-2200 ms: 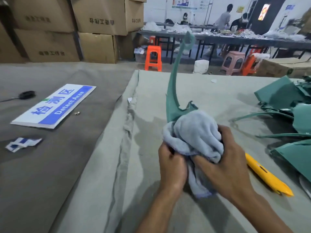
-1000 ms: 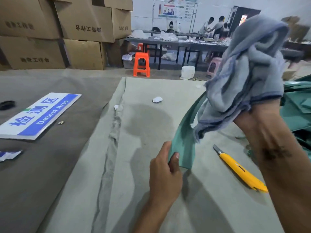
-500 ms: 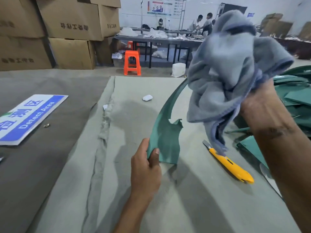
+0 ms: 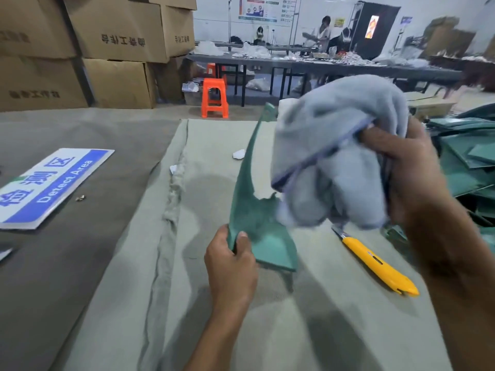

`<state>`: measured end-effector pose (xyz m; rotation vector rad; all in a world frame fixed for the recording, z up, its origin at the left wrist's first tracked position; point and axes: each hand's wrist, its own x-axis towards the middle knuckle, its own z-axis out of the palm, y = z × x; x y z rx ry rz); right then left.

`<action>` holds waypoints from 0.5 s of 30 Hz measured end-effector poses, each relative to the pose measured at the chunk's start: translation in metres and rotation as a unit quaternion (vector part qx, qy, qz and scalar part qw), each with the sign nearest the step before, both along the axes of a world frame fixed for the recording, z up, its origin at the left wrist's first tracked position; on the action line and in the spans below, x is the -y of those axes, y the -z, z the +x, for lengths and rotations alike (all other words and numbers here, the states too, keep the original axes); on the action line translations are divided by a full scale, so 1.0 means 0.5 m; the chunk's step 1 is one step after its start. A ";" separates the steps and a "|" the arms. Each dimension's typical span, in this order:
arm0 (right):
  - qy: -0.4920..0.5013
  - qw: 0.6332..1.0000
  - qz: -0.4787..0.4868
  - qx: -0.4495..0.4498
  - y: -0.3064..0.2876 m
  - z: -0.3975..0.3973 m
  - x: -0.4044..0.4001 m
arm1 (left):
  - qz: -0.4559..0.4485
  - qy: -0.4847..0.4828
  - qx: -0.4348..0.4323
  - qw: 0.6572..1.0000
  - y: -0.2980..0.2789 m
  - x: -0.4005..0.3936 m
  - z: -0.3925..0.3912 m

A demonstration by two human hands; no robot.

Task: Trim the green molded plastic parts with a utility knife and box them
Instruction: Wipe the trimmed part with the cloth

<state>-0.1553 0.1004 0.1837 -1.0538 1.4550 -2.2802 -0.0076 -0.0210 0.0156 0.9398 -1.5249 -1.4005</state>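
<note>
My left hand [image 4: 231,261] pinches the lower corner of a green molded plastic part [image 4: 253,210], a wide base with a long thin arm that rises toward the far table edge. My right hand [image 4: 409,172] grips a bunched grey-blue cloth [image 4: 332,162] just to the right of the part, above the table. A yellow utility knife [image 4: 375,263] lies flat on the beige cloth-covered table [image 4: 241,330], blade end pointing away, under and right of the cloth. More green parts [image 4: 466,167] are heaped at the right edge.
A blue and white "Detect Area" sign [image 4: 51,186] lies on the grey surface at left. Stacked cardboard boxes [image 4: 112,57] stand behind it. An orange stool [image 4: 214,97] and a long work table with people [image 4: 321,62] are further back. Small white scraps [image 4: 239,154] lie on the cloth.
The cloth came off the part's base and rose in my right hand. Since half a second ago the right hand has lowered the cloth closer to the part; my left hand keeps its pinch.
</note>
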 end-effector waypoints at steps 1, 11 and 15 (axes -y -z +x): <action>0.003 0.999 0.027 -0.026 -0.010 0.007 -0.002 | 0.008 -0.011 -0.006 1.000 0.000 0.005 0.000; 0.056 0.973 -0.058 0.218 -0.039 -0.018 0.037 | -0.053 0.108 0.003 0.993 -0.006 -0.019 0.011; -0.127 0.983 0.004 0.136 -0.036 0.010 0.030 | -0.085 0.119 0.027 0.989 -0.006 -0.027 0.009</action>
